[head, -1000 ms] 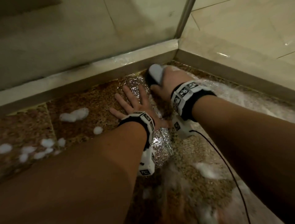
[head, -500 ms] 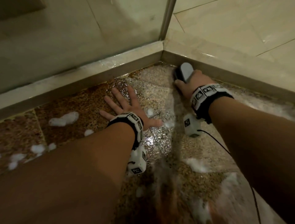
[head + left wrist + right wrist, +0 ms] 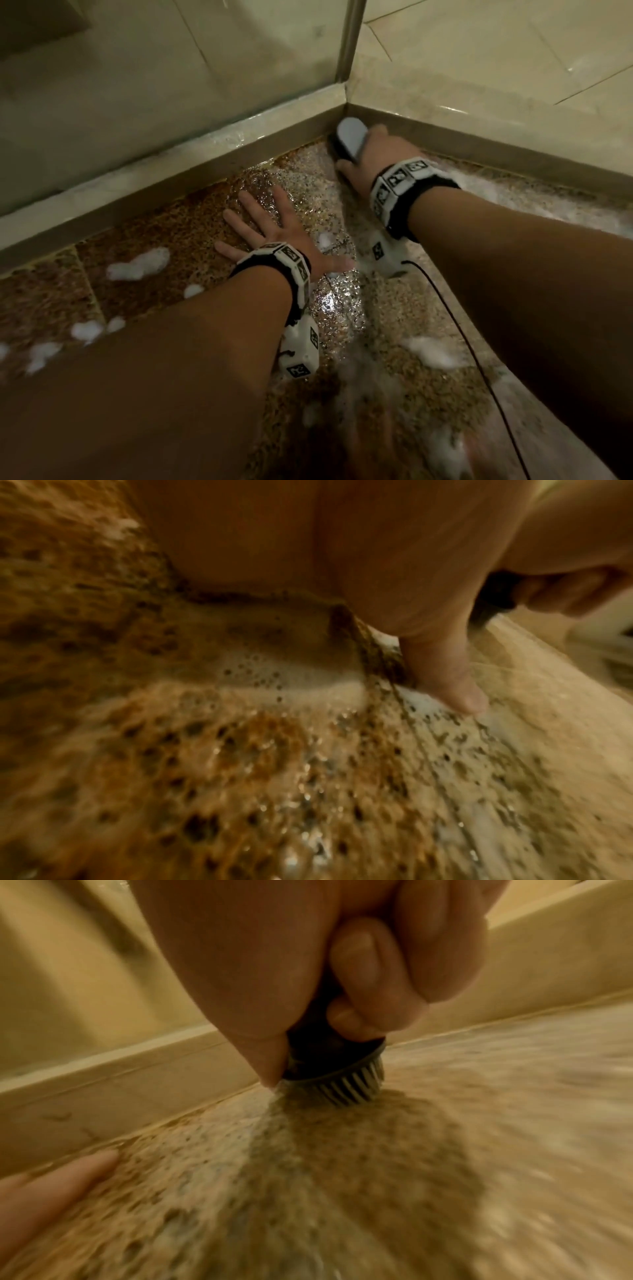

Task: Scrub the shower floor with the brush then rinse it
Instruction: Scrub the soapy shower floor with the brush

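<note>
My right hand [image 3: 370, 154] grips a scrub brush [image 3: 349, 140] with a grey top and dark body, pressed on the wet speckled shower floor [image 3: 404, 308] right in the far corner. In the right wrist view my fingers [image 3: 363, 961] curl round the dark handle, and the brush [image 3: 342, 1077] stands with its pale bristles on the floor. My left hand [image 3: 270, 226] lies flat with spread fingers on the floor, left of the brush. From the left wrist, the thumb [image 3: 445, 674] touches the foamy floor [image 3: 274, 750].
Low stone curbs [image 3: 164, 178] meet at the corner under a glass panel [image 3: 137, 85] with a metal post [image 3: 349, 37]. Tiled wall [image 3: 496, 51] on the right. Soap foam clumps [image 3: 137, 265] dot the floor left and near. A black cable [image 3: 462, 329] trails from the right wrist.
My right hand has pushed the brush away from the left hand and into the far corner. The left hand stays flat on the floor.
</note>
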`<state>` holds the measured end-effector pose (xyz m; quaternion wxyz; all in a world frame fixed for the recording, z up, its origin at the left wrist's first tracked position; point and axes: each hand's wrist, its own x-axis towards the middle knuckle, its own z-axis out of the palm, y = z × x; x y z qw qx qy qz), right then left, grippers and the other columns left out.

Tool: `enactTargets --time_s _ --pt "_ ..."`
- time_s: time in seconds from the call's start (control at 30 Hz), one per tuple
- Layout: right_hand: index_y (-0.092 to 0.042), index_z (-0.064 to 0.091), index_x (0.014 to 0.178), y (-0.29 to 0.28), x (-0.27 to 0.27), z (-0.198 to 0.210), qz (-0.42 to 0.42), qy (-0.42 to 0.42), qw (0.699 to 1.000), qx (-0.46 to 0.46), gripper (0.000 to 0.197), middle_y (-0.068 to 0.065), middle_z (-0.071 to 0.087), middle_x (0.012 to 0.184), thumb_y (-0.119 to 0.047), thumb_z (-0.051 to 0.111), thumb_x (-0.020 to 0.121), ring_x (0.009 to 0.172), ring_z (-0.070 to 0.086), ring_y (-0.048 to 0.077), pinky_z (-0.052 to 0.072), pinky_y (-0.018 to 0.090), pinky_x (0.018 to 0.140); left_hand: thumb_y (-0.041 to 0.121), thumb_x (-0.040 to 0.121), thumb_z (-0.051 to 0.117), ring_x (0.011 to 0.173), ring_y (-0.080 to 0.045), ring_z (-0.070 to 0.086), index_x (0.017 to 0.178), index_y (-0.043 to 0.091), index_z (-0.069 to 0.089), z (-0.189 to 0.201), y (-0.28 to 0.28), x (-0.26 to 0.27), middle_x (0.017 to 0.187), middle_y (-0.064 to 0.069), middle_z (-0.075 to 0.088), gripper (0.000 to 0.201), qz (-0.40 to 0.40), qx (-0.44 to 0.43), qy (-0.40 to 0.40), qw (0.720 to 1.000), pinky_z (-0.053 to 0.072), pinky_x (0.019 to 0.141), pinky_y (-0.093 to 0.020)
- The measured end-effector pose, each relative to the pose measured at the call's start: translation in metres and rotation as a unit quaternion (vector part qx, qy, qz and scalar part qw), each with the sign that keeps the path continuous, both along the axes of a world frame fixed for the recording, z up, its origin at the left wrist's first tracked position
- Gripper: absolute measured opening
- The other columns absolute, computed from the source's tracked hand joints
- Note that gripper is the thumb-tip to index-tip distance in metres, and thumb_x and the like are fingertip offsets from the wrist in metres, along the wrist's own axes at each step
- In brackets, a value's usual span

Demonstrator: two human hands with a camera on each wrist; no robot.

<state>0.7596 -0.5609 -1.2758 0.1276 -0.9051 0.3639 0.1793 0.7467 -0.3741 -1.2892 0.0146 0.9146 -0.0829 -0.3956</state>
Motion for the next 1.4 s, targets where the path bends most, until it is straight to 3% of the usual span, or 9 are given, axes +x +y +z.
enactTargets --time_s 0.17,0.4,0.5,0.67,0.77,0.9,1.1,1.23,1.4 --pt "-0.007 0.04 0.134 -0.02 -0.02 0.009 0.028 0.016 0.999 -0.01 0.073 0.017 0.063 0.118 -0.062 0.059 0.091 0.094 0.062 0.035 0.045 0.038 0.07 0.102 0.028 0.064 0.141 -0.053 -0.04 0.144 0.029 -0.048 0.004 0.001 0.0 0.148 -0.022 -0.054 0.176 -0.005 0.004 0.004 1.0 -0.007 0.109 -0.082" --pt "-0.007 0.056 0.121 -0.086 -0.134 0.009 -0.161 0.019 0.987 -0.024 0.063 0.021 0.066 0.109 -0.063 0.058 0.091 0.076 0.057 0.033 0.044 0.036 0.066 0.101 0.029 0.065 0.141 -0.053 -0.04 0.143 0.03 -0.048 0.008 0.001 0.0 0.147 -0.021 -0.056 0.176 -0.007 0.002 0.014 1.0 -0.006 0.111 -0.081" --pt "-0.009 0.054 0.121 -0.082 -0.12 0.004 -0.153 0.012 0.988 -0.017 0.059 0.02 0.066 0.108 -0.061 0.057 0.092 0.078 0.058 0.034 0.044 0.036 0.067 0.101 0.026 0.063 0.141 -0.053 -0.04 0.142 0.03 -0.049 0.006 0.0 0.0 0.146 -0.022 -0.056 0.176 -0.009 0.0 0.013 1.0 -0.006 0.111 -0.081" --pt "-0.003 0.046 0.136 -0.021 -0.034 -0.001 -0.066 -0.011 0.997 0.025 0.072 0.016 0.061 0.127 -0.059 0.058 0.093 0.107 0.062 0.035 0.041 0.034 0.074 0.102 0.026 0.063 0.141 -0.053 -0.04 0.142 0.029 -0.049 0.007 0.001 0.0 0.147 -0.022 -0.055 0.177 -0.012 0.011 0.011 1.0 -0.006 0.111 -0.081" --pt "-0.005 0.043 0.136 -0.01 -0.004 -0.002 -0.027 -0.016 0.999 0.038 0.074 0.015 0.062 0.125 -0.06 0.062 0.09 0.101 0.061 0.033 0.042 0.035 0.073 0.103 0.026 0.058 0.142 -0.053 -0.038 0.145 0.028 -0.047 0.011 0.0 -0.002 0.149 -0.022 -0.053 0.175 -0.019 0.01 0.015 1.0 -0.004 0.112 -0.081" --pt "-0.007 0.045 0.134 -0.043 -0.055 0.004 -0.051 0.005 0.999 0.013 0.075 0.011 0.061 0.113 -0.064 0.06 0.09 0.085 0.055 0.03 0.042 0.034 0.07 0.103 0.02 0.05 0.143 -0.053 -0.037 0.145 0.03 -0.046 0.018 0.002 -0.003 0.15 -0.021 -0.053 0.175 -0.029 0.009 0.024 0.999 -0.006 0.111 -0.081" --pt "-0.001 0.055 0.123 -0.111 -0.166 0.015 -0.213 0.026 0.977 -0.012 0.065 0.025 0.063 0.117 -0.059 0.057 0.094 0.089 0.058 0.037 0.042 0.037 0.072 0.103 0.028 0.058 0.143 -0.052 -0.037 0.147 0.03 -0.044 0.02 0.002 -0.003 0.15 -0.021 -0.053 0.173 -0.033 0.008 0.023 0.999 -0.004 0.111 -0.081" --pt "-0.002 0.05 0.132 -0.099 -0.148 0.013 -0.173 0.016 0.985 -0.018 0.058 0.027 0.058 0.126 -0.051 0.051 0.101 0.105 0.06 0.042 0.043 0.039 0.079 0.103 0.025 0.056 0.144 -0.053 -0.036 0.147 0.029 -0.044 0.02 0.002 -0.003 0.15 -0.021 -0.052 0.174 -0.031 0.01 0.02 0.999 -0.004 0.111 -0.081" --pt "-0.006 0.054 0.129 -0.069 -0.101 0.0 -0.135 0.003 0.991 0.002 0.073 0.018 0.063 0.119 -0.066 0.058 0.088 0.09 0.059 0.033 0.044 0.035 0.074 0.104 0.025 0.057 0.143 -0.053 -0.036 0.147 0.029 -0.044 0.019 0.003 -0.004 0.151 -0.021 -0.052 0.175 -0.034 0.009 0.013 0.999 -0.006 0.109 -0.081"
